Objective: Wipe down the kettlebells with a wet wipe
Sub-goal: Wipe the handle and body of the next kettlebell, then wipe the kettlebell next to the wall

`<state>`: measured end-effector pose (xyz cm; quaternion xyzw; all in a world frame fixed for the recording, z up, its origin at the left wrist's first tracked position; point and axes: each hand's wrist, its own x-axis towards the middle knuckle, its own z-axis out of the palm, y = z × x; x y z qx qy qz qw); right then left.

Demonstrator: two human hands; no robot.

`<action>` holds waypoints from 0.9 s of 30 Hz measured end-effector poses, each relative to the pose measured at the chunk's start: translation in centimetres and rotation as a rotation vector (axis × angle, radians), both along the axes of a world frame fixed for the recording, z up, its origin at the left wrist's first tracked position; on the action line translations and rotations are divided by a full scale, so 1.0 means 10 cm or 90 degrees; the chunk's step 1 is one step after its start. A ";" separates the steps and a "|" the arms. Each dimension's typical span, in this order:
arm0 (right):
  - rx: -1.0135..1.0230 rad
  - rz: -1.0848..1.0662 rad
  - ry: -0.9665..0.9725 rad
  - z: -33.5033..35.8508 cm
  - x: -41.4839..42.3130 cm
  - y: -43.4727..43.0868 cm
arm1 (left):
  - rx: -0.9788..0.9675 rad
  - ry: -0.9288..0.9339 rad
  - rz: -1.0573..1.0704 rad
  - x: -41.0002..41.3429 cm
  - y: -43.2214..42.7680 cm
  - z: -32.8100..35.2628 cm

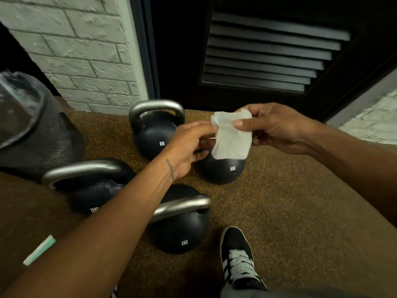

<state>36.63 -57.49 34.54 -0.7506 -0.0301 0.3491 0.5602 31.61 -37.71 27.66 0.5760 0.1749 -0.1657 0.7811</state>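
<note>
Several black kettlebells with grey steel handles stand on the speckled brown floor: one at the back point(155, 134), one on the left point(94, 186), one in front point(182, 224) and one point(221, 171) partly hidden behind the wipe. I hold a white wet wipe point(233, 138) in the air above that kettlebell. My left hand point(189, 145) pinches its upper left corner. My right hand point(272, 127) pinches its upper right edge between thumb and fingers. The wipe hangs down partly unfolded between the two hands.
A black mesh bin point(36, 130) with a liner stands at the left. A white brick wall point(86, 50) and a dark louvred door point(268, 50) close off the back. My shoe point(238, 257) stands on the floor near the front kettlebell. A pale green packet point(39, 250) lies at the lower left.
</note>
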 end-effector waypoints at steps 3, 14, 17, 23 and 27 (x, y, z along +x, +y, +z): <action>0.015 -0.083 0.002 0.08 -0.03 0.05 | -0.004 0.002 0.088 -0.04 0.08 0.07; 0.183 -0.267 0.057 -0.20 -0.38 0.44 | -0.049 0.017 0.163 -0.23 0.35 -0.02; 0.219 -0.294 0.086 -0.30 -0.45 0.55 | -0.040 -0.015 0.090 -0.23 0.40 -0.08; 0.285 -0.251 0.147 -0.25 -0.44 0.56 | -0.243 -0.048 0.000 -0.26 0.43 -0.32; 0.294 -0.236 0.177 -0.24 -0.42 0.53 | -0.447 -0.115 -0.052 -0.27 0.42 -0.46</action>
